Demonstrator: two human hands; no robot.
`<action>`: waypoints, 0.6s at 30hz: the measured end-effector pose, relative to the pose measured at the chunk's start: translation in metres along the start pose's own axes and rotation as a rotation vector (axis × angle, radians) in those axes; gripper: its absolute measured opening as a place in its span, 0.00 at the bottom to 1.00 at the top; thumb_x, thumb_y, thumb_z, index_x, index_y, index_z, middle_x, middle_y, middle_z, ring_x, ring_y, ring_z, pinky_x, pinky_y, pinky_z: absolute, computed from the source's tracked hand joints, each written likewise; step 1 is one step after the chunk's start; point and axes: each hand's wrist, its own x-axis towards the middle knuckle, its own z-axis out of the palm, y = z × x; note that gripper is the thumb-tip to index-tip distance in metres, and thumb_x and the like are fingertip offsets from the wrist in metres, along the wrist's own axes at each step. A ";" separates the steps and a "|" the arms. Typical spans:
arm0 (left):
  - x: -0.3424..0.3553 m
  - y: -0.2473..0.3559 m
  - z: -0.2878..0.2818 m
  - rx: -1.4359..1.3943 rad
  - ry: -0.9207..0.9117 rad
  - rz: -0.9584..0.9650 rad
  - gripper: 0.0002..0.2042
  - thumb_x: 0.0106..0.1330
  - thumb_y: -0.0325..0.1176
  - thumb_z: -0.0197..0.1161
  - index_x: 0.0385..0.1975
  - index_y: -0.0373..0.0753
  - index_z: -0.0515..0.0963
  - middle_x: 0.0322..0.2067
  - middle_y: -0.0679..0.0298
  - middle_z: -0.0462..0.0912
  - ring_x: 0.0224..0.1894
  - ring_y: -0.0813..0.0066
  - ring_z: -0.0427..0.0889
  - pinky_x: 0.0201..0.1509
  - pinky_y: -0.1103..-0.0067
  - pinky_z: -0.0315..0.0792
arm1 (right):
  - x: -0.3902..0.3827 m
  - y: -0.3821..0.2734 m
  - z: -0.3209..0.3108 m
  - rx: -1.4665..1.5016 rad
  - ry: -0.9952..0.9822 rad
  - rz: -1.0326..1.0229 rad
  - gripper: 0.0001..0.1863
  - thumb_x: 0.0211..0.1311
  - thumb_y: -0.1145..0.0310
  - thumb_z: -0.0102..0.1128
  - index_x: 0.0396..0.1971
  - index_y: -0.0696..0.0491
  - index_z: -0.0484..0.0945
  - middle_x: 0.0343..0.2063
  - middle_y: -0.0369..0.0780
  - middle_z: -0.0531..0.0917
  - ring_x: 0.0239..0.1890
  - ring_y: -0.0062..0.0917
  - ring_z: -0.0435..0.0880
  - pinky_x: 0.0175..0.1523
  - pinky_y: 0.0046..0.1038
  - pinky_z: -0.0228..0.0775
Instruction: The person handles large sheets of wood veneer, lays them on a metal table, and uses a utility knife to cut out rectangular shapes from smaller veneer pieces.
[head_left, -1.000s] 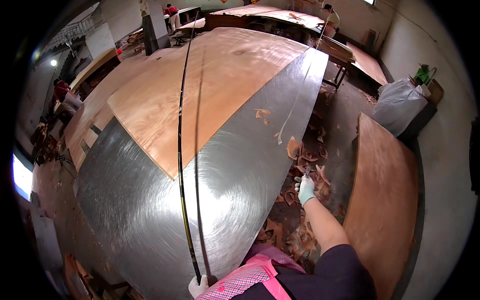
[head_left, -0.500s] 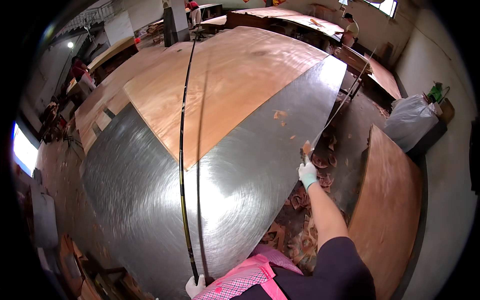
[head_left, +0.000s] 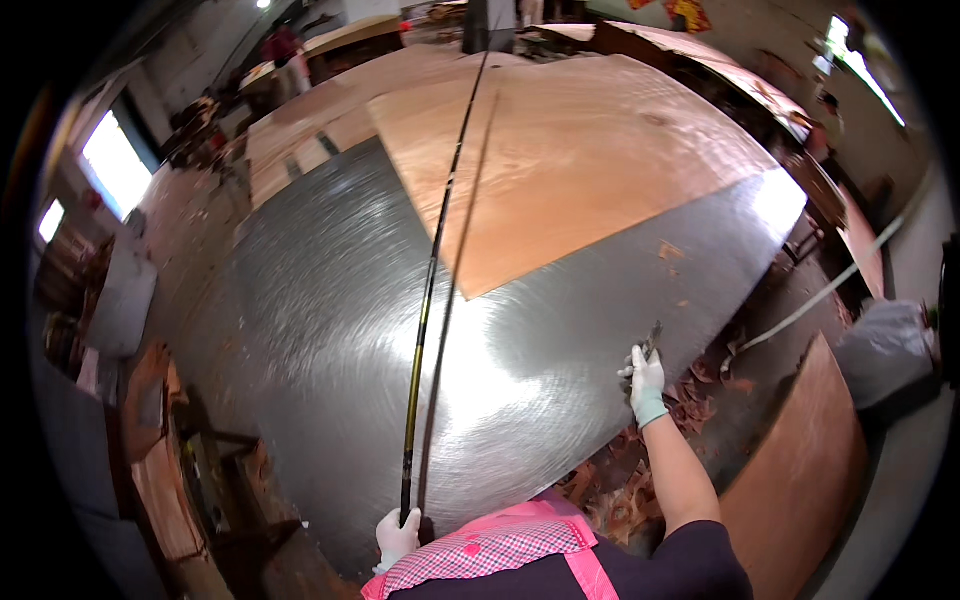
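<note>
My left hand [head_left: 398,538], in a white glove, is closed around the near end of a long thin black rod [head_left: 422,345]. The rod slants up and away over the metal-topped table [head_left: 350,400], casting a shadow beside it. My right hand [head_left: 647,382], also gloved, is above the table's right edge. A short tool with a dark, flat tip [head_left: 654,338] sticks up from its fingers; its exact kind is unclear. On the far half of the tabletop lies a large thin wood veneer sheet [head_left: 580,170], one corner pointing toward me. Small veneer scraps [head_left: 670,250] rest on the bare metal.
A long pale strip [head_left: 830,288] curves through the space right of the table. Veneer scraps [head_left: 630,500] litter the floor beneath my right arm. A wood sheet [head_left: 810,450] leans at the right near a plastic bag [head_left: 885,345]. People work at the far tables.
My right hand has let go of the long pale strip, which is now off to the right, apart from it. The view has turned left. My left hand still grips the rod.
</note>
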 end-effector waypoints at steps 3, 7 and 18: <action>0.000 -0.006 0.000 -0.105 -0.009 -0.043 0.14 0.65 0.36 0.62 0.20 0.38 0.73 0.12 0.73 0.66 0.12 0.86 0.64 0.15 0.81 0.57 | -0.013 -0.028 0.067 -0.112 -0.236 0.029 0.14 0.69 0.66 0.51 0.53 0.52 0.70 0.21 0.34 0.74 0.15 0.19 0.72 0.22 0.24 0.70; -0.010 -0.028 0.001 -0.145 0.078 -0.079 0.14 0.65 0.37 0.63 0.20 0.37 0.74 0.13 0.72 0.69 0.13 0.86 0.66 0.16 0.80 0.59 | -0.013 -0.041 0.162 -0.520 -0.676 -0.188 0.23 0.70 0.61 0.51 0.60 0.56 0.66 0.26 0.40 0.80 0.21 0.23 0.79 0.28 0.29 0.74; -0.039 -0.027 0.012 -0.068 0.228 -0.184 0.14 0.63 0.39 0.63 0.25 0.31 0.78 0.14 0.68 0.73 0.15 0.83 0.70 0.20 0.78 0.65 | 0.004 -0.046 0.298 -1.644 -0.875 -0.553 0.35 0.70 0.58 0.38 0.71 0.56 0.41 0.43 0.53 0.82 0.44 0.47 0.82 0.51 0.43 0.71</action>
